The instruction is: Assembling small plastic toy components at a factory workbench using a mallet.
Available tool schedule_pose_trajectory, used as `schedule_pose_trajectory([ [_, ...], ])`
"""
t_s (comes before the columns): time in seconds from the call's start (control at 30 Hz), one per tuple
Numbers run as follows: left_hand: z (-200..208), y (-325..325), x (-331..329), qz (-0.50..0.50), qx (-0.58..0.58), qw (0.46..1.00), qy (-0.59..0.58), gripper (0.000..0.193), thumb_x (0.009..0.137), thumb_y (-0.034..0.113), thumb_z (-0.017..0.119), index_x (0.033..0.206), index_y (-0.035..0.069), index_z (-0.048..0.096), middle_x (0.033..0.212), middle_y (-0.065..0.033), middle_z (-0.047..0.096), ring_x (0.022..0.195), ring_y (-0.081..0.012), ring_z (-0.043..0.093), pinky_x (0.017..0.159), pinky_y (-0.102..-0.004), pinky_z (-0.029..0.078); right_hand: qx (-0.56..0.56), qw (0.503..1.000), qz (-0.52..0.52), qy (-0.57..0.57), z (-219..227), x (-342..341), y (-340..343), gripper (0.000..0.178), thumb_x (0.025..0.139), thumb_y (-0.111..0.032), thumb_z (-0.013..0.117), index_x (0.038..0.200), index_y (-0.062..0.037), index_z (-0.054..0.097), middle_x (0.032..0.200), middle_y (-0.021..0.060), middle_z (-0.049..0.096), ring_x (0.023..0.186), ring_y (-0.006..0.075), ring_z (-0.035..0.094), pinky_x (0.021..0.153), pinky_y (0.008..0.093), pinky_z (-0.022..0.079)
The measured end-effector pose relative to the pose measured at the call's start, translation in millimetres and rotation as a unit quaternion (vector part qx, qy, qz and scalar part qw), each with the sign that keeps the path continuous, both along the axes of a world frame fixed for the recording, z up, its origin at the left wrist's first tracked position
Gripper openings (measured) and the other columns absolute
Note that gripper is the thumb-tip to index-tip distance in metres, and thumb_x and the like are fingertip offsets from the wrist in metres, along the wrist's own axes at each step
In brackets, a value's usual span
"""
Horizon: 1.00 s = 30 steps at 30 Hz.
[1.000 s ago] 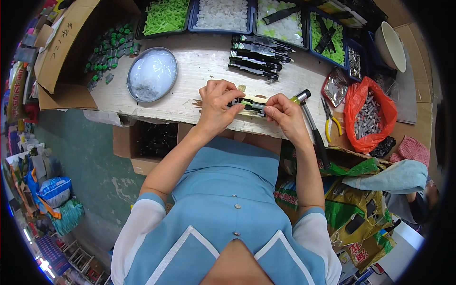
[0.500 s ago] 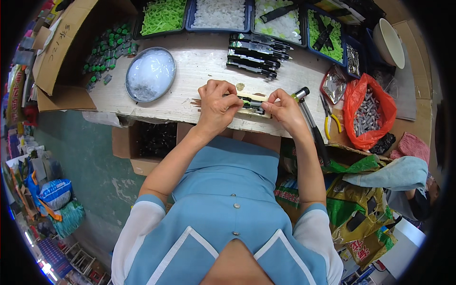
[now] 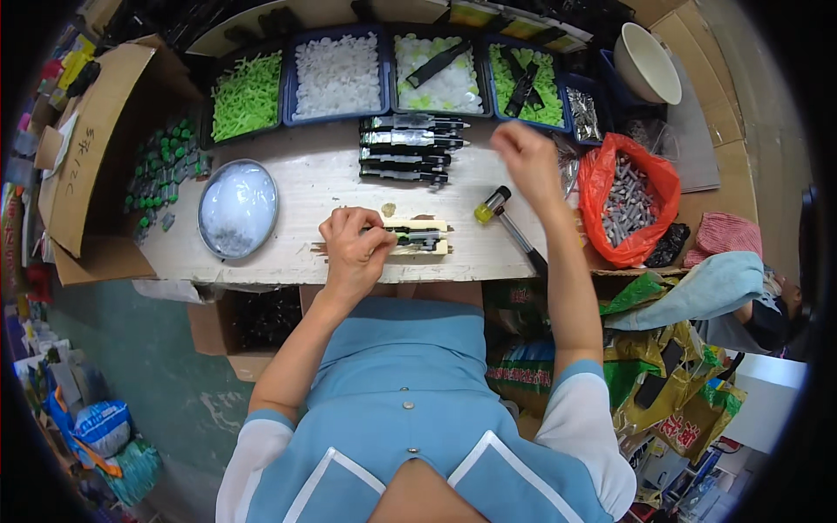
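My left hand (image 3: 356, 248) is closed in a pinch on the left end of a slim black part (image 3: 417, 237) with a bright green piece and a grey strip. That part lies in a cream-coloured block (image 3: 433, 247) near the table's front edge. Raised to the right, my right hand (image 3: 530, 161) hangs over the table in front of the green-filled tray, its curled fingers blurred. Whether it holds anything does not show. Below it lies a hammer (image 3: 514, 229) with a yellow-green and black head. A row of slim black assemblies (image 3: 408, 150) lies behind the block.
Blue trays (image 3: 338, 118) of green and white small parts line the back. A small bin of metal pieces (image 3: 582, 115) and a red bag (image 3: 593, 205) of grey cylinders stand right. To the left are a round dish (image 3: 207, 241), green-capped pieces (image 3: 173, 157) and a cardboard box (image 3: 96, 148).
My right hand has left the black part and moved up and away from the block. My left hand stays on the part. The view has shifted, showing more of the table's back.
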<state>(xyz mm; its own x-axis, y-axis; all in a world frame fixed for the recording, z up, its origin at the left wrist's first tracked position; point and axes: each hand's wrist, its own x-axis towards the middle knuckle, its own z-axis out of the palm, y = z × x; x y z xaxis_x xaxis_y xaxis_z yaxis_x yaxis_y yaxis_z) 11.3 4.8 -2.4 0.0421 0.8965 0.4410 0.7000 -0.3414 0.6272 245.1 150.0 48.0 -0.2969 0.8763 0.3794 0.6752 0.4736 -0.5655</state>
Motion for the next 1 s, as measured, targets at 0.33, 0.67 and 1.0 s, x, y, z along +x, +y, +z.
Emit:
schedule_pose_trajectory([
  [0.33, -2, 2, 3, -0.003, 0.0, 1.0, -0.018, 0.009, 0.063, 0.006, 0.067, 0.067, 0.011, 0.061, 0.084, 0.0001, 0.054, 0.091, -0.0198, 0.047, 0.08, -0.0357, 0.027, 0.209, 0.871, -0.039, -0.443, 8, 38, 97, 0.028, 0.072, -0.008, 0.055, 0.096, -0.0176, 0.063, 0.119, 0.0011, 0.051, 0.109, 0.0197, 0.044, 0.083, 0.0416, 0.033],
  [0.67, 3, -4, -9, -0.004, -0.013, 0.996, -0.093, 0.033, 0.065, 0.012, 0.072, 0.097, 0.01, 0.062, 0.099, -0.0047, 0.055, 0.096, -0.0207, 0.047, 0.085, -0.0321, 0.03, 0.054, 0.99, 0.1, -0.088, 5, -34, -27, 0.032, 0.085, -0.028, 0.057, 0.106, -0.0033, 0.053, 0.095, 0.0155, 0.056, 0.087, 0.0342, 0.056, 0.073, 0.0415, 0.046],
  [1.0, -3, -19, -43, 0.003, -0.029, 0.993, -0.111, 0.043, 0.069, 0.006, 0.07, 0.111, 0.007, 0.059, 0.108, -0.008, 0.053, 0.101, -0.0214, 0.047, 0.078, -0.0288, 0.05, 0.048, 0.981, 0.15, -0.117, -16, -104, -111, 0.023, 0.074, -0.019, 0.065, 0.095, -0.0118, 0.058, 0.087, 0.0044, 0.049, 0.087, 0.0234, 0.044, 0.072, 0.0381, 0.031],
])
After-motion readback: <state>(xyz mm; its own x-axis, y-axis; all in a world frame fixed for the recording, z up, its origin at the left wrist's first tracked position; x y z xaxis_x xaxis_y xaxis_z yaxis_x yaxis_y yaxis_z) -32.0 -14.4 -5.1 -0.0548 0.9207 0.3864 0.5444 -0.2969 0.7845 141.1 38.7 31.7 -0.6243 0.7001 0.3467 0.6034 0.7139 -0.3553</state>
